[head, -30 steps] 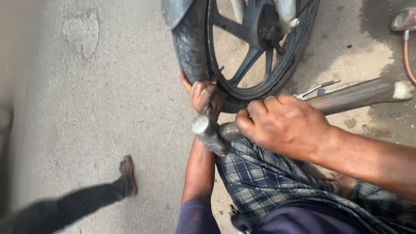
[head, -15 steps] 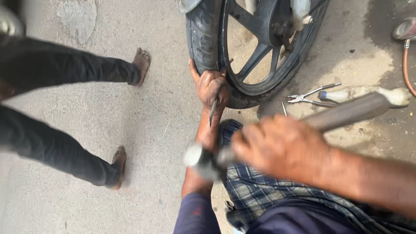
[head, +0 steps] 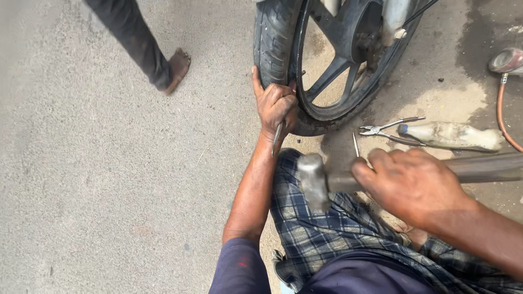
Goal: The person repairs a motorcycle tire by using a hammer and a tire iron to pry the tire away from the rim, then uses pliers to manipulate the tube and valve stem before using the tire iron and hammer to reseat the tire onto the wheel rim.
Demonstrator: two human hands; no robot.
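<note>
My left hand grips a thin metal rod pressed against the black tyre of a motorcycle wheel, where tyre meets the black rim. My right hand is shut around the wooden handle of a heavy hammer, held low over my checked cloth, a short way right of the rod. The hammer's steel head points down and left.
Pliers and a dirty plastic bottle lie on the ground right of the wheel. An orange hose curves at the far right. Another person's dark trouser leg and bare foot stand on the concrete at upper left.
The hammer head has swung from near the rod back to the right and lower. The other person has walked from the left edge up toward the top. My left hand stays on the tyre.
</note>
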